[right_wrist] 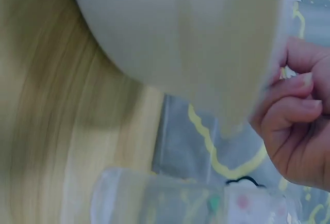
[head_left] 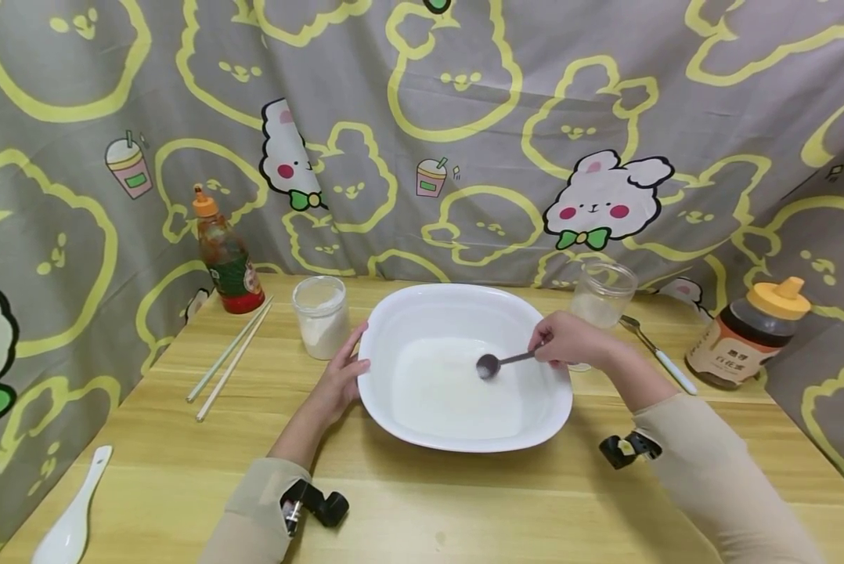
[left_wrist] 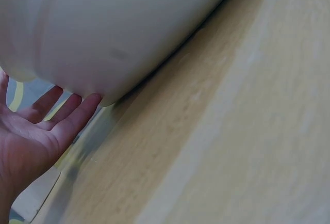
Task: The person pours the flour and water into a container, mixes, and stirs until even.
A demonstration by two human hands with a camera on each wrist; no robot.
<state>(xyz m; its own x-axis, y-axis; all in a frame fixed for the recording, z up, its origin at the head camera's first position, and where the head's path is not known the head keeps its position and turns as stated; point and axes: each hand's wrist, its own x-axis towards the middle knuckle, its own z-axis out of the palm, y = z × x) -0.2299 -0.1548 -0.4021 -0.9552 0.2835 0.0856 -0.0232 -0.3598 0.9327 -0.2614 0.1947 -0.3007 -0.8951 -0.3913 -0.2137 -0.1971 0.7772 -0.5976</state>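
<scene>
A large white dish [head_left: 394, 313] sits in the middle of the wooden table [head_left: 464, 509], with a thin white layer on its floor. My right hand [head_left: 570, 341] pinches the handle of a small metal spoon [head_left: 495, 363], whose bowl hangs just over the dish's floor. My left hand [head_left: 340, 376] rests with straight fingers against the dish's left rim. In the left wrist view the fingers [left_wrist: 67, 113] touch the underside of the dish [left_wrist: 118, 33]. The right wrist view has curled fingers [right_wrist: 291, 110] beside the dish's wall [right_wrist: 196, 38].
A jar of white powder [head_left: 321, 316] stands left of the dish, an emptier glass jar [head_left: 602, 295] behind my right hand. Chopsticks [head_left: 232, 356], a sauce bottle [head_left: 226, 254], a white spoon [head_left: 73, 521], a honey bottle [head_left: 746, 333] and another spoon [head_left: 658, 352] lie around.
</scene>
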